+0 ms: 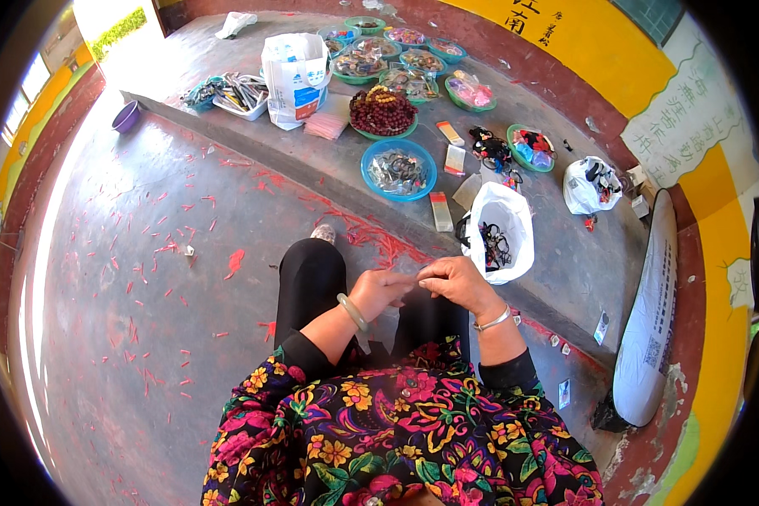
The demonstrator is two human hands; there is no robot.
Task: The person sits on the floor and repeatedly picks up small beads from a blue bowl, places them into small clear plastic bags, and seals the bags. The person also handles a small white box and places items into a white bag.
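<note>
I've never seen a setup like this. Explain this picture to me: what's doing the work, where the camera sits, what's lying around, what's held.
There is no machine here, only a person's bare left hand and right hand. The camera is worn on the head and looks down; its wide fisheye lens bends straight edges.

On the raised ledge stand a blue basin of small items, a heap of dark red beads and, nearest the right hand, an open white bag with dark things inside. Red scraps litter the floor.

The fingertips meet; anything pinched between them is too small to make out.
</note>
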